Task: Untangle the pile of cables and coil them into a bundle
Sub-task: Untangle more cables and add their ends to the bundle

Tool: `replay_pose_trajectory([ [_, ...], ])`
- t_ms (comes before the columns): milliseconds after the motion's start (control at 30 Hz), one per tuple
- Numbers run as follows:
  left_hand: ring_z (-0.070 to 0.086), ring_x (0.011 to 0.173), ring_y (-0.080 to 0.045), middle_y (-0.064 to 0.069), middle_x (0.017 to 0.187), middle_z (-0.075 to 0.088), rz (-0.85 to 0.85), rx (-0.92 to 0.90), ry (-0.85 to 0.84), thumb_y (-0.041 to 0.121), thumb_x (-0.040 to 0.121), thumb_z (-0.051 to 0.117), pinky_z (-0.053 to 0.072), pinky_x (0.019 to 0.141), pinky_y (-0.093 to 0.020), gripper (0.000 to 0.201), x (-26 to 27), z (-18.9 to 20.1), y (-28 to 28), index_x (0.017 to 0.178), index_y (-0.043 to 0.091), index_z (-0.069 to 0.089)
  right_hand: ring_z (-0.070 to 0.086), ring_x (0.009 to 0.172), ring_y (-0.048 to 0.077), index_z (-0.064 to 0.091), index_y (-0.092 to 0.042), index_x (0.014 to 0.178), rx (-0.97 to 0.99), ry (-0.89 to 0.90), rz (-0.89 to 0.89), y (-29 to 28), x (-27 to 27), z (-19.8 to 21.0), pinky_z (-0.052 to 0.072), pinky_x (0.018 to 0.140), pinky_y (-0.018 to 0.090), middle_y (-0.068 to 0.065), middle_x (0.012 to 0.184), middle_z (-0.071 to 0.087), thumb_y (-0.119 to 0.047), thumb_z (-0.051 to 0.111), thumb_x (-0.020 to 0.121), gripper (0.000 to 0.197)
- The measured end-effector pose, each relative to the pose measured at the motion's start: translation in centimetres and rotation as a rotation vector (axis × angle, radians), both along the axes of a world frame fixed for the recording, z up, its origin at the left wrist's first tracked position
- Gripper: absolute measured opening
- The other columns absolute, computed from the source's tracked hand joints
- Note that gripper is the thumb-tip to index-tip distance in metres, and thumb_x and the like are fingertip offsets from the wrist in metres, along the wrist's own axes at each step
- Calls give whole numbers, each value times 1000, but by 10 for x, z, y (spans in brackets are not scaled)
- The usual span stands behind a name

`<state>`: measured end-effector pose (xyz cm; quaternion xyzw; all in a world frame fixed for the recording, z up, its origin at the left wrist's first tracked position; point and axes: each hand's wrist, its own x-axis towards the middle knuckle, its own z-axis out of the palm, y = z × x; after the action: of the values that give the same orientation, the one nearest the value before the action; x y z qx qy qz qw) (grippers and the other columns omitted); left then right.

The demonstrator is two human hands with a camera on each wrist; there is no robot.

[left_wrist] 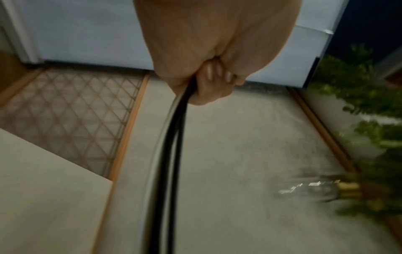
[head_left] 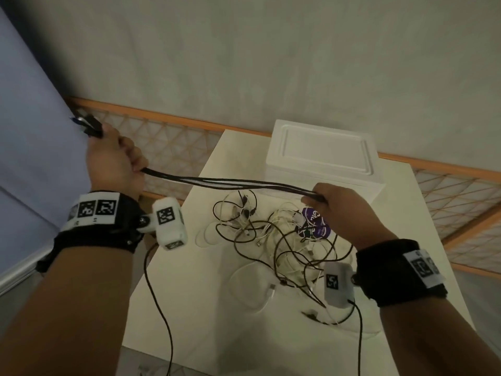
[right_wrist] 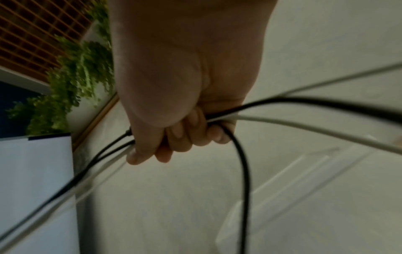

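Head view: the white rectangular table carries the loose tangled pile of thin black and white cables, lying at 6 o'clock beneath the hands. Above it, the stretched bundle of black and white cable strands runs with its long axis from 9 to 3 o'clock. The left hand clamps its 9 o'clock end, fingers curled tight; the right hand, nearer the pile, grips the 3 o'clock end likewise.
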<state>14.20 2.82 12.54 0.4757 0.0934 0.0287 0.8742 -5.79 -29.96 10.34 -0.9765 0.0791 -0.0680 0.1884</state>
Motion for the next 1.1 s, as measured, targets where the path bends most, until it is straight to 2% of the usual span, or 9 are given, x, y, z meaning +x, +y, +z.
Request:
replay_pose_trajectory([
  [100,36,42,-14,-1,52,53,-350,-139,-11,28,102,40,27,44,-20,44,-1,-25,-14,62,15,53,53,65,21,54,-15,78,-50,-5,-19,-6,-11,14,41,59,32,0,65,57,-47,51,92,35],
  [233,23,36,-7,9,48,33,-108,155,146,31,100,42,16,33,-19,37,-30,-53,-53,64,22,37,52,62,18,55,-19,79,-130,-4,-70,-23,-39,34,39,56,31,-6,61,53,-49,49,91,32],
  [400,22,35,-6,8,47,33,-368,65,192,27,101,43,18,33,-16,31,-71,-65,-115,71,20,39,51,59,19,56,-19,82,-230,-131,-154,-48,-72,70,34,52,30,-5,62,51,-45,45,92,30],
  [600,25,34,-7,-5,68,63,-744,448,225,26,98,50,18,37,-17,18,-128,-91,-169,83,16,48,54,69,18,53,-21,81,-213,164,-161,-51,-68,16,42,60,32,-5,69,55,-51,43,93,33],
  [733,26,39,-7,-2,87,74,-1046,593,37,38,90,62,18,41,-22,18,-147,-74,-179,84,22,55,55,75,17,53,-25,84,-319,233,-55,-29,-58,-19,38,61,29,-6,77,56,-50,42,95,30],
  [833,57,57,-2,17,74,68,-1281,933,-287,32,78,77,44,55,-18,17,-161,-54,-191,85,32,61,63,89,22,58,-23,101,-353,235,12,-11,-44,-23,49,69,33,-2,92,64,-28,46,95,15],
  [900,65,89,-3,15,92,69,-1251,1113,-406,22,76,77,48,79,-21,33,-163,-52,-192,105,29,63,63,95,23,59,-22,109,-340,233,37,-5,-37,-18,48,74,34,0,100,65,-27,46,96,19],
  [967,62,100,-6,20,98,64,-1120,1114,-437,19,77,77,44,82,-18,39,-159,-50,-185,108,32,58,62,98,22,58,-22,113,-310,212,89,-3,-33,-12,46,77,33,1,104,65,-33,44,97,24],
  [1100,59,73,11,24,78,64,-1095,1001,-498,22,83,73,42,71,-10,20,-148,-44,-172,93,34,59,61,94,23,59,-19,105,-223,179,157,3,-26,-1,45,74,32,2,98,64,-30,45,96,20],
])
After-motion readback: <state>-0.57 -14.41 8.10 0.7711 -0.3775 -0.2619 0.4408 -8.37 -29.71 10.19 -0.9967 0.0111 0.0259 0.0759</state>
